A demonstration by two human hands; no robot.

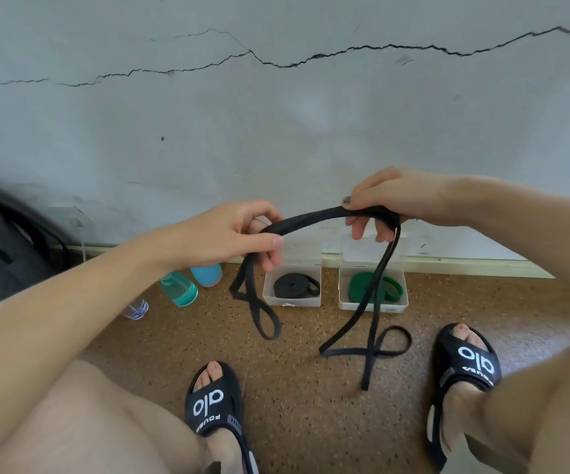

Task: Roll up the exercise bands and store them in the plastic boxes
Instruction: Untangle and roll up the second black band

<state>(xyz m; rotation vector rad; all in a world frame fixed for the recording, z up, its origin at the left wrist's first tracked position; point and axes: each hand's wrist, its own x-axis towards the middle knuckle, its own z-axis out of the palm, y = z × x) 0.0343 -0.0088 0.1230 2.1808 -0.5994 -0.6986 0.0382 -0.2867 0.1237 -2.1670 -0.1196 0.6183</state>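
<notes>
Only the head camera here, looking down at someone sitting with both hands up in front of them. The left hand (242,234) has its thumb and fingers curled round a long flat black rubber exercise band (311,218), and the right hand (389,200) pinches the same band between thumb and fingers a bit further right and slightly higher, so a short doubled stretch arcs between the two hands. From the left hand a loop of band hangs down with a twist in it. From the right hand two strands drop to the speckled brown floor (311,405), where they cross and end in a loop between the feet.

On the far side, against the cracked pale wall (276,131), sit two clear plastic boxes with their lids tipped open. The left box (292,301) holds a rolled black band (293,285), the right box (374,304) holds a rolled green band (358,289), and the hanging strands pass in front of that right one.

Left of the boxes are a teal bottle (179,289), a blue bottle (207,274) and a clear plastic bottle (135,308). A dark backpack (6,248) sits at the far left. Near the bottom, both feet wear black slide sandals (213,401) with white lettering.
</notes>
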